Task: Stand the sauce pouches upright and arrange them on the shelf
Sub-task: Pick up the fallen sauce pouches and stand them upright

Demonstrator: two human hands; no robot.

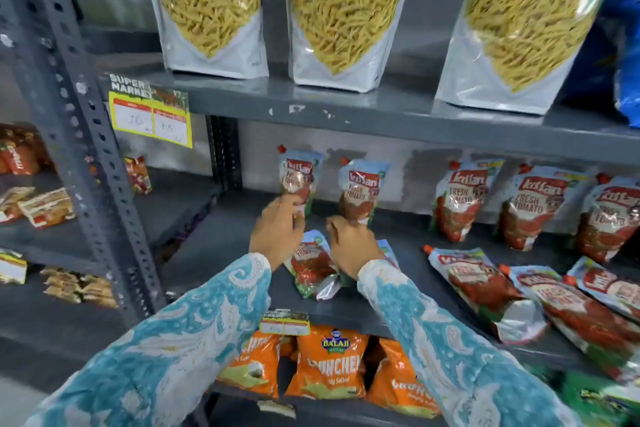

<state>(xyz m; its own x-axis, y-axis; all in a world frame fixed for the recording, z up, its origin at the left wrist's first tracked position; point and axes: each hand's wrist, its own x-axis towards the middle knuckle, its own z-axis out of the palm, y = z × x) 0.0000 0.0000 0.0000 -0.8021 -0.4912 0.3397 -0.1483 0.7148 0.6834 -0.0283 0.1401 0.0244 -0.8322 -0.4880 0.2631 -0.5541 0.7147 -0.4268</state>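
The grey metal shelf runs under both hands, with big bags of fried noodles on the board above them and orange snack bags on the board below the wrists. Three sauce pouches stand upright against the back wall, well to the right of the right hand. In front of those, also to its right, a few more lie flat near the front edge, and one lying pouch sits between the two hands, partly under them.

The left hand is closed around the bottom of an upright pouch just beyond its fingers. The right hand has its fingers pinched on the base of a second upright pouch just ahead of it.

Both held pouches look soft and narrow at the foot, so I judge that either may slump forward once released if its base is not spread flat. It would then land on the lying pouch below the hands. A sleeve drawn back carelessly could also drag that pouch off the front edge.
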